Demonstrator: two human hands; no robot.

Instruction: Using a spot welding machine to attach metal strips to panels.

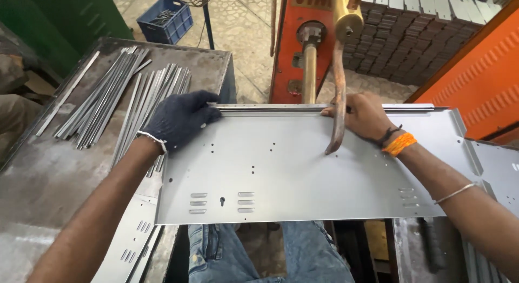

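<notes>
A long grey sheet-metal panel (292, 169) with slots and small holes lies across my lap, under a spot-welding machine. My left hand (178, 120), in a dark knit glove, grips the panel's far left corner and the narrow metal strip (281, 108) lying along its far edge. My bare right hand (365, 116) presses that strip against the panel's far edge, right of centre. The machine's curved copper upper arm (338, 99) hangs down just in front of my right hand, its tip close to the panel. A brass lower electrode post (309, 72) stands behind the edge.
On the steel table (48, 175) to the left lie several loose metal strips (121, 99). More slotted panels (130, 240) lie under the left end. Another panel (500, 169) rests at right. The orange machine body (297, 50), stacked parts (411, 34) and a blue crate (166, 19) stand behind.
</notes>
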